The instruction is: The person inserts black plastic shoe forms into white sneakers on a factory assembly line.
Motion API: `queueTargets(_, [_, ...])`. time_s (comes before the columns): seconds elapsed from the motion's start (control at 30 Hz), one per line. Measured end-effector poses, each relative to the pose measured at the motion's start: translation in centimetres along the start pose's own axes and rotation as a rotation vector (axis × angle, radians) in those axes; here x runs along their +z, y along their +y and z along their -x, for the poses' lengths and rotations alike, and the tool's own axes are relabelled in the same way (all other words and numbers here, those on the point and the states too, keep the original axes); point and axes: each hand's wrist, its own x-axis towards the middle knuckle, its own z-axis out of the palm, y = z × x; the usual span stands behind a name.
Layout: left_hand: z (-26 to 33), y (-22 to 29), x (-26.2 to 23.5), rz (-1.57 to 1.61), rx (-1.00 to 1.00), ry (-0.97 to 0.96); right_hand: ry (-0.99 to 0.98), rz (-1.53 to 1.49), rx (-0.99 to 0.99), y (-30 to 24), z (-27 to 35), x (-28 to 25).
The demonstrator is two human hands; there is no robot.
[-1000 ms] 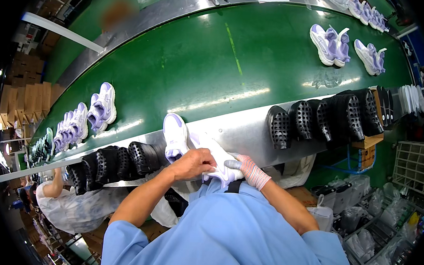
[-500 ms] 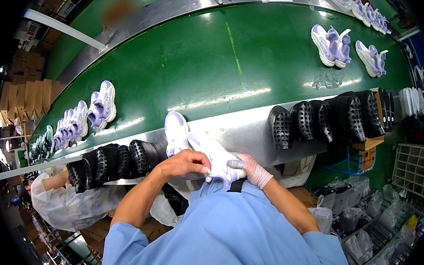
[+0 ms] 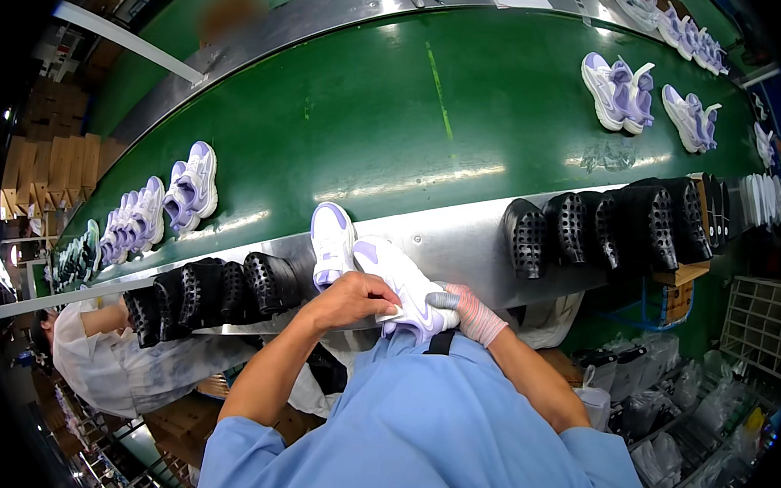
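Note:
A white and lavender sneaker lies in front of my body, its toe pointing away over the metal ledge. My right hand, in a striped glove with grey fingertips, grips it near the heel. On the other side, my bare left hand is closed, thumb and fingertips pinching at the sneaker's upper near its opening. What exactly those fingertips pinch is too small to make out. A second white and lavender sneaker rests just left of the held one, toe away from me.
Black perforated forms line the ledge at left, and more black forms stand at right. Sneaker pairs sit on the green belt, left and far right. A co-worker in a pale top is at lower left.
The whole view has shifted slightly. Both hands stay on the same sneaker in nearly the same pose, the left still pinching at its upper.

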Motion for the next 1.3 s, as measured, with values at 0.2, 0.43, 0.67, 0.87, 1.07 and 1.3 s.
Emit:
queueTargets(0.2, [-1.0,1.8,0.7,-0.191,0.052,0.033,0.004,0.006,-0.006,0.3,-0.1,-0.2])
queueTargets(0.43, [-1.9,2.0,1.1,-0.253,-0.028,0.023,-0.005,0.005,-0.027,0.5,0.1,-0.2])
queueTargets(0.67, [-2.3,1.8,1.4,-0.302,0.020,0.027,0.002,0.036,-0.022,0.5,0.0,-0.3])
queueTargets(0.87, [-2.8,1.5,2.1,-0.354,0.052,0.080,0.001,0.008,-0.025,0.8,-0.1,-0.5])
queueTargets(1.07, [-2.2,2.8,3.1,-0.563,0.176,0.463,-0.008,-0.244,-0.023,1.8,-1.1,-1.0])
queueTargets(1.3, [0.0,1.2,6.0,0.109,-0.076,0.660,-0.115,-0.613,-0.051,1.3,-2.0,-1.6])
